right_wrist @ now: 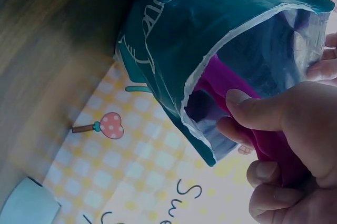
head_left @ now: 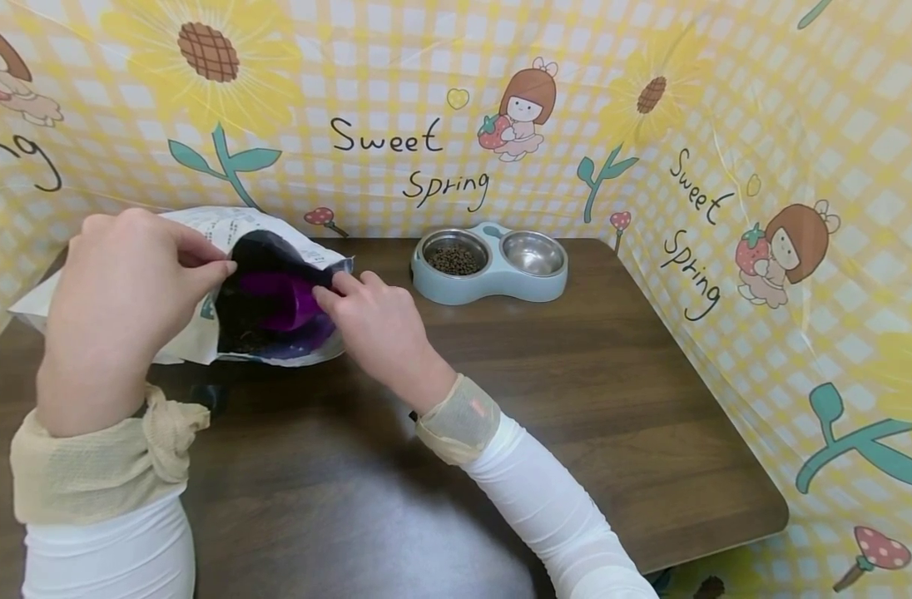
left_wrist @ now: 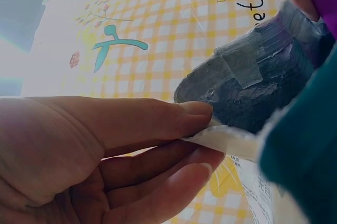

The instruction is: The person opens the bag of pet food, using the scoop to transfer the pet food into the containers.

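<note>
My left hand [head_left: 115, 308] pinches the rim of an opened pet food bag [head_left: 182, 345] between thumb and fingers. The bag leans on the table with its mouth towards me, white on one side and teal [right_wrist: 174, 29] on another, with a silvery lining. My right hand [head_left: 384, 329] is at the right side of the mouth. In the right wrist view it grips the handle of a purple scoop [right_wrist: 226, 77], whose front end is inside the bag. Dark contents [head_left: 239, 324] lie in the shadowed inside; their detail is hard to tell.
A light blue double pet bowl [head_left: 493, 289] stands at the back of the brown wooden table [head_left: 576, 358]. Brown kibble [head_left: 456, 261] lies in its left metal dish; the right dish [head_left: 533, 254] shows bare metal. Patterned yellow cloth [head_left: 381, 183] hangs behind and to the right.
</note>
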Motion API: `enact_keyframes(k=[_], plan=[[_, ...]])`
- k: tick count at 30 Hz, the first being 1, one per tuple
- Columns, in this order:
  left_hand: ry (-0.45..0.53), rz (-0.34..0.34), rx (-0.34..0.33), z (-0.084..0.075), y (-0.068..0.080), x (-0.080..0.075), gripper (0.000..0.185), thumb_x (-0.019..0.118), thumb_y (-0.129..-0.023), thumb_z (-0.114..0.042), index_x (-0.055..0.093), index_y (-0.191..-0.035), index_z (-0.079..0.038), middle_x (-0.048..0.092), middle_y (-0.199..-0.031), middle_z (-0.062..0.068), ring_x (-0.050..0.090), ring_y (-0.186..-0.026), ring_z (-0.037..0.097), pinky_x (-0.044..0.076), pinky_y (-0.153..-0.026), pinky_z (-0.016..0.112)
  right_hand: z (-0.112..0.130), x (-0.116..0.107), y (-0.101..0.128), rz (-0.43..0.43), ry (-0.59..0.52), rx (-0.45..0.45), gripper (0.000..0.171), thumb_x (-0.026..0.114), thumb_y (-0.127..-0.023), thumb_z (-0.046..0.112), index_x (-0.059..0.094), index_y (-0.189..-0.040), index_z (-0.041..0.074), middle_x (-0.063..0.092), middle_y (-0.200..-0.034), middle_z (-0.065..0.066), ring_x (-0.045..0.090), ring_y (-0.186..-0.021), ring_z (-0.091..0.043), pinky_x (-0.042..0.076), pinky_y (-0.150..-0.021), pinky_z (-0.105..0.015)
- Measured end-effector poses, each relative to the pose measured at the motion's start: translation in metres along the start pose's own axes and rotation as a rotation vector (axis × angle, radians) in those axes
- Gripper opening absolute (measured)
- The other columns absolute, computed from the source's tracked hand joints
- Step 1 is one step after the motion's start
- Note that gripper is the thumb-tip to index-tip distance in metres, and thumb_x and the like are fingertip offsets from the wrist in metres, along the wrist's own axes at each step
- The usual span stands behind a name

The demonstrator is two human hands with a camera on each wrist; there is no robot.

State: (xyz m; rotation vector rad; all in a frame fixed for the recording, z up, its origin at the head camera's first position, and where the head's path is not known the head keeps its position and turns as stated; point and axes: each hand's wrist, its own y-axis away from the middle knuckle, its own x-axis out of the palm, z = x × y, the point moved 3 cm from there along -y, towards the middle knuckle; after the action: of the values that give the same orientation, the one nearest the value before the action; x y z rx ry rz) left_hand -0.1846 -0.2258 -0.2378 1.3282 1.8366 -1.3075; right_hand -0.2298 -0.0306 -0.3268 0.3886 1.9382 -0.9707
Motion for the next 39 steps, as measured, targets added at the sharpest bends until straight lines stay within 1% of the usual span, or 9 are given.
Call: enact_keyframes(k=[4, 6, 12, 15, 19, 26, 32, 36, 39], plan=[[-0.004, 0.005, 0.003, 0.001, 0.000, 0.001, 0.017, 0.081, -0.094, -0.015, 0.085, -0.098, 0.000, 0.082, -0.093, 0.023, 0.063, -0.094, 0.066, 0.048, -0.073, 0.065, -0.001, 0.004, 0.000, 0.057, -0.045, 0.030, 0.035, 0.064, -0.102, 0.015, 0.076, -0.131, 0.032, 0.076, -0.116, 0.008, 0.070, -0.090, -0.017, 0.062, -0.058, -0.032], [-0.003, 0.006, 0.002, 0.001, 0.000, 0.001, 0.017, 0.080, -0.094, -0.015, 0.085, -0.098, 0.000, 0.082, -0.093, 0.023, 0.062, -0.095, 0.067, 0.048, -0.074, 0.065, -0.003, 0.005, -0.001, 0.076, -0.065, 0.037, 0.035, 0.065, -0.101, 0.016, 0.075, -0.131, 0.031, 0.076, -0.118, 0.008, 0.071, -0.090, -0.017, 0.062, -0.058, -0.033], [0.003, 0.002, -0.001, 0.001, 0.000, -0.001, 0.015, 0.079, -0.094, -0.015, 0.085, -0.097, -0.001, 0.082, -0.093, 0.023, 0.059, -0.095, 0.069, 0.046, -0.075, 0.066, -0.011, 0.005, -0.002, 0.124, -0.135, 0.062, 0.035, 0.068, -0.101, 0.019, 0.074, -0.134, 0.028, 0.076, -0.128, 0.007, 0.075, -0.096, -0.019, 0.065, -0.067, -0.035], [0.000, 0.003, -0.004, 0.001, 0.000, -0.001, 0.016, 0.079, -0.094, -0.016, 0.085, -0.097, -0.002, 0.082, -0.094, 0.023, 0.059, -0.095, 0.069, 0.046, -0.075, 0.066, -0.014, 0.004, -0.002, 0.135, -0.164, 0.071, 0.032, 0.069, -0.101, 0.020, 0.074, -0.132, 0.026, 0.077, -0.124, 0.005, 0.077, -0.096, -0.021, 0.066, -0.068, -0.037], [0.001, 0.010, -0.012, 0.002, 0.001, -0.002, 0.016, 0.079, -0.095, -0.016, 0.085, -0.098, -0.001, 0.082, -0.094, 0.023, 0.060, -0.096, 0.069, 0.047, -0.076, 0.067, -0.017, 0.004, -0.002, 0.161, -0.205, 0.081, 0.024, 0.071, -0.103, 0.027, 0.073, -0.127, 0.022, 0.076, -0.116, 0.003, 0.077, -0.091, -0.022, 0.066, -0.069, -0.038], [0.004, 0.018, -0.019, 0.002, 0.002, -0.001, 0.017, 0.078, -0.096, -0.017, 0.085, -0.100, -0.002, 0.083, -0.095, 0.022, 0.061, -0.096, 0.067, 0.048, -0.076, 0.066, -0.029, 0.003, -0.003, 0.281, -0.348, 0.119, 0.024, 0.068, -0.107, 0.037, 0.066, -0.121, 0.018, 0.070, -0.107, 0.004, 0.070, -0.086, -0.018, 0.062, -0.073, -0.037], [0.001, 0.011, -0.022, 0.003, 0.002, -0.001, 0.018, 0.079, -0.096, -0.017, 0.085, -0.100, -0.002, 0.082, -0.095, 0.023, 0.060, -0.096, 0.067, 0.047, -0.076, 0.067, -0.047, 0.000, -0.002, 0.299, -0.464, 0.114, 0.022, 0.067, -0.108, 0.035, 0.062, -0.120, 0.017, 0.069, -0.104, 0.000, 0.066, -0.087, -0.019, 0.058, -0.078, -0.037], [0.002, 0.006, -0.020, 0.002, 0.002, -0.001, 0.018, 0.079, -0.096, -0.017, 0.085, -0.101, -0.001, 0.082, -0.095, 0.023, 0.059, -0.096, 0.068, 0.047, -0.075, 0.066, -0.062, -0.004, -0.001, 0.326, -0.554, 0.109, 0.019, 0.069, -0.107, 0.033, 0.063, -0.117, 0.018, 0.069, -0.098, 0.001, 0.063, -0.086, -0.018, 0.052, -0.077, -0.033], [0.002, 0.001, -0.021, 0.002, 0.001, -0.002, 0.018, 0.079, -0.096, -0.017, 0.085, -0.101, -0.001, 0.082, -0.095, 0.024, 0.059, -0.095, 0.068, 0.047, -0.074, 0.066, -0.074, -0.005, 0.000, 0.352, -0.612, 0.110, 0.018, 0.070, -0.107, 0.033, 0.065, -0.116, 0.019, 0.069, -0.096, 0.002, 0.063, -0.086, -0.017, 0.051, -0.077, -0.033]])
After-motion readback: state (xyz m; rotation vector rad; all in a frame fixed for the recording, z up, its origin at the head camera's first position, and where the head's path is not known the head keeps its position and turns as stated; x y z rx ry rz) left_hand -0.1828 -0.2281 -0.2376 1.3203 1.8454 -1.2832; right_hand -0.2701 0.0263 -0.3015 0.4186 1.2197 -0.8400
